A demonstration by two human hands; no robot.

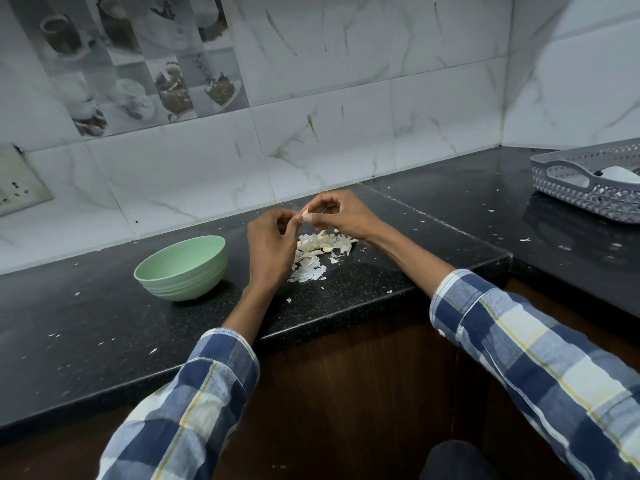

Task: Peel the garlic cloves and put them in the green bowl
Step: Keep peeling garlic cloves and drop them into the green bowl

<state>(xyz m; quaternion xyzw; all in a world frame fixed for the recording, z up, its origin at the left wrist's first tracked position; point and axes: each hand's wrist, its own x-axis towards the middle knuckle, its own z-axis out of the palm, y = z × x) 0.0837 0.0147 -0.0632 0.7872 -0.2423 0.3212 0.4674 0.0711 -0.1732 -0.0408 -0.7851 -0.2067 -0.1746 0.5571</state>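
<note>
While both hands pinch, garlic clove [306, 215] between fingertips.

bowl [181, 270]: pale green, plain, left of the fingers [294, 220]
clove [306, 215]: off-white, between the fingertips
peels [317, 252]: white and cream, just below the fingers
counter [104, 323]: black with fine pale speckles
sleeves [536, 344]: navy, white and light-blue check with thin yellow lines
wall [346, 116]: white marble pattern with grey-brown veins
basket [585, 188]: grey, perforated lattice, far right of the fingers
cabinet [346, 393]: dark brown woodgrain
</note>
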